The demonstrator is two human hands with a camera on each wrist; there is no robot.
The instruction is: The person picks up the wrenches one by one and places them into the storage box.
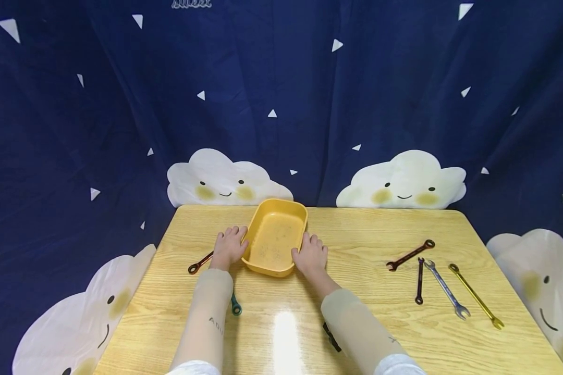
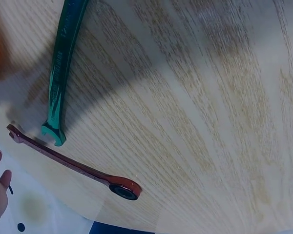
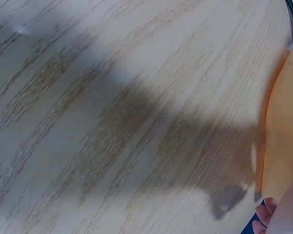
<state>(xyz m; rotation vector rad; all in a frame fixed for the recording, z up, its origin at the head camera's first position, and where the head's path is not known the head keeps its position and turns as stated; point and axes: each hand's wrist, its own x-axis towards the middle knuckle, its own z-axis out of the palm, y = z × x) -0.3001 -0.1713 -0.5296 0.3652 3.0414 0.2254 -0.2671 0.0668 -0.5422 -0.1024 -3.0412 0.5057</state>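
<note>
Between my hands a yellow plastic tray (image 1: 274,234) lies at a slight slant near the table's far side. My left hand (image 1: 230,246) holds its left wall, thumb at the rim. On the opposite wall my right hand (image 1: 311,255) grips, with the thumb over the rim and the other fingers outside. A reddish combination wrench (image 2: 71,161) lies left of my left hand, partly covered by it in the head view. Under my left forearm, a green wrench (image 2: 63,68) shows its ring end (image 1: 236,307). Only a strip of the tray (image 3: 285,126) appears in the right wrist view.
On the table's right lie a dark red wrench (image 1: 410,255), a short purple wrench (image 1: 419,281), a silver-blue open-end wrench (image 1: 445,289) and a gold wrench (image 1: 476,296). A black object (image 1: 331,337) peeks from under my right forearm. A dark blue curtain (image 1: 305,94) hangs behind the table.
</note>
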